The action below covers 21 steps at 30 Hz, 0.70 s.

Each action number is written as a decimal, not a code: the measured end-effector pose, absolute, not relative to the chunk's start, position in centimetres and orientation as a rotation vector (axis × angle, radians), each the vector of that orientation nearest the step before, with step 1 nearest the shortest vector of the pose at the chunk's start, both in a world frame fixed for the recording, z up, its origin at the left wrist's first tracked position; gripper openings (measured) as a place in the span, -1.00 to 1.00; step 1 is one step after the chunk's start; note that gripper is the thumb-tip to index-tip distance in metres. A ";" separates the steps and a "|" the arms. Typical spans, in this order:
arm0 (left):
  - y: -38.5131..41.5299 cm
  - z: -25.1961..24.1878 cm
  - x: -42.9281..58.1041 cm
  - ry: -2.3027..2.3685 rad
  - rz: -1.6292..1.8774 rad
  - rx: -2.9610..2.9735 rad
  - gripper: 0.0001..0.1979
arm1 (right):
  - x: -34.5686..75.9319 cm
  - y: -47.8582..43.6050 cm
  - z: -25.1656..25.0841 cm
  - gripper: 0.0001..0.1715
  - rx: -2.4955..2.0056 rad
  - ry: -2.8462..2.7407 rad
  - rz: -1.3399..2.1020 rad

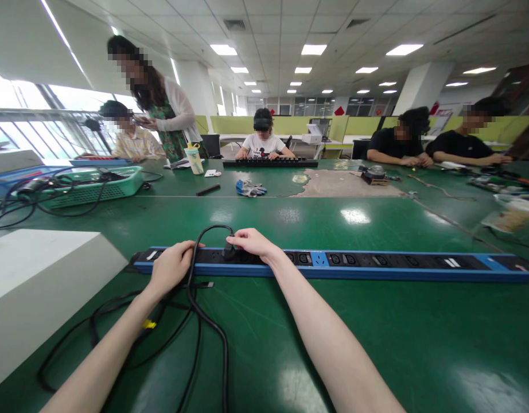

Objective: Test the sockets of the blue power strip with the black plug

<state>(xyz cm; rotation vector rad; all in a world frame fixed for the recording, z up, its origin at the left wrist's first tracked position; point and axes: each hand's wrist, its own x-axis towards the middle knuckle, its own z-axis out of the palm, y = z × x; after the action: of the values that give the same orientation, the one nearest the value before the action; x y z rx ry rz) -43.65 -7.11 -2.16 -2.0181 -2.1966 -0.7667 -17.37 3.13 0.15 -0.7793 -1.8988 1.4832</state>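
Note:
A long blue and black power strip (pixel 363 274) lies across the green table, its row of sockets facing up. My right hand (pixel 252 242) pinches a black plug (pixel 228 250) against the sockets on the strip's left part. I cannot see how far the plug is seated. From it a black cable (pixel 217 330) loops up, passes beside my left fingertips and runs down toward me. My left hand (pixel 173 265) is closed around the strip near its left end, with fingers partly hidden. More cable with a yellow tag (pixel 150 324) lies under my left forearm.
A white box (pixel 45 287) stands at the left. Behind it is a green basket (pixel 96 192) full of cables. Gloves (pixel 250 188) and a dark bar (pixel 208 190) lie farther back. Several people sit or stand around the table's far side, one with a similar strip (pixel 271 163).

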 end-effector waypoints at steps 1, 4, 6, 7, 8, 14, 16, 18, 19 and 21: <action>-7.1 -2.2 -43.7 -2.198 -0.759 -2.019 -0.57 | -17.4 3.2 0.4 -0.45 -0.800 -1.851 1.520; -7.0 -2.3 -43.8 -2.198 -0.750 -1.995 -0.59 | -17.2 3.5 1.9 -0.50 -0.848 -1.505 1.720; -7.0 -2.4 -43.8 -2.202 -0.752 -1.977 -0.60 | -16.5 3.6 3.4 -0.51 -0.793 -1.300 1.794; -7.0 -2.4 -43.8 -2.204 -0.754 -1.971 -0.60 | -15.9 3.6 4.2 -0.53 -0.761 -1.295 1.776; -6.9 -2.5 -43.9 -2.206 -0.755 -1.968 -0.60 | -15.1 3.4 5.2 -0.55 -0.735 -1.357 1.750; -6.7 -2.5 -44.2 -2.216 -0.761 -2.028 -0.57 | -7.9 1.7 11.1 -0.52 -0.603 -1.743 1.453; -6.7 -2.5 -44.2 -2.223 -0.763 -2.041 -0.56 | -5.3 1.4 11.8 -0.50 -0.647 -1.805 1.332; -6.8 -2.5 -44.1 -2.234 -0.766 -2.040 -0.55 | -3.2 1.3 11.4 -0.50 -0.734 -1.864 1.233; -6.8 -2.4 -44.0 -2.238 -0.765 -2.035 -0.55 | -2.4 1.3 10.7 -0.51 -0.794 -1.921 1.205; -6.9 -2.4 -43.8 -2.246 -0.763 -2.014 -0.55 | -1.3 1.4 8.9 -0.53 -0.928 -2.012 1.149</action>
<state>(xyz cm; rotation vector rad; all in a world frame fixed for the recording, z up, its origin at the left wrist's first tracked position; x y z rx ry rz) -43.84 -6.91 -2.37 -2.0140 -2.2461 -0.7631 -1.33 1.35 8.93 -0.9277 -2.0123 1.1493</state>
